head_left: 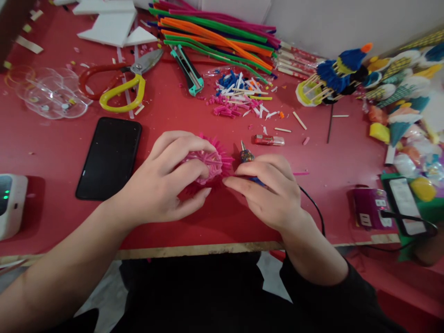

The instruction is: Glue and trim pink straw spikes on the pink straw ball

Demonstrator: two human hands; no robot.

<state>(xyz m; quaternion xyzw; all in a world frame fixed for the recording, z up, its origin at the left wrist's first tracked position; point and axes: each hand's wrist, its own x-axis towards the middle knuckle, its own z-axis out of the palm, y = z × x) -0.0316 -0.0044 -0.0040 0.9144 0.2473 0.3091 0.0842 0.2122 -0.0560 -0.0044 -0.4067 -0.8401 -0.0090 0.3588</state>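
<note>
From the head view I count two hands, one pink fringed piece (213,163) between them, and one black phone (108,159), which I'll measure places from. The pink piece is right of the phone; the left hand (175,178) has its fingers curled around it, covering its left side. The right hand (272,189) is farther right of the phone, thumb and forefinger close together near the fringe; I can't tell whether they pinch anything. It hides most of one glue gun (247,156), whose metal nozzle pokes out beyond the fingers.

Also one red-and-clear lighter (268,140), well right of the phone. Beyond the phone I get one pair of scissors (137,69), and one cutter (187,69) off to their right. Farther up and right, a bundle of fuzzy sticks (215,34) and a heap of clippings (239,95) overlap too much to count. One white device (12,203) sits left of the phone, one purple box (371,208) far right.
</note>
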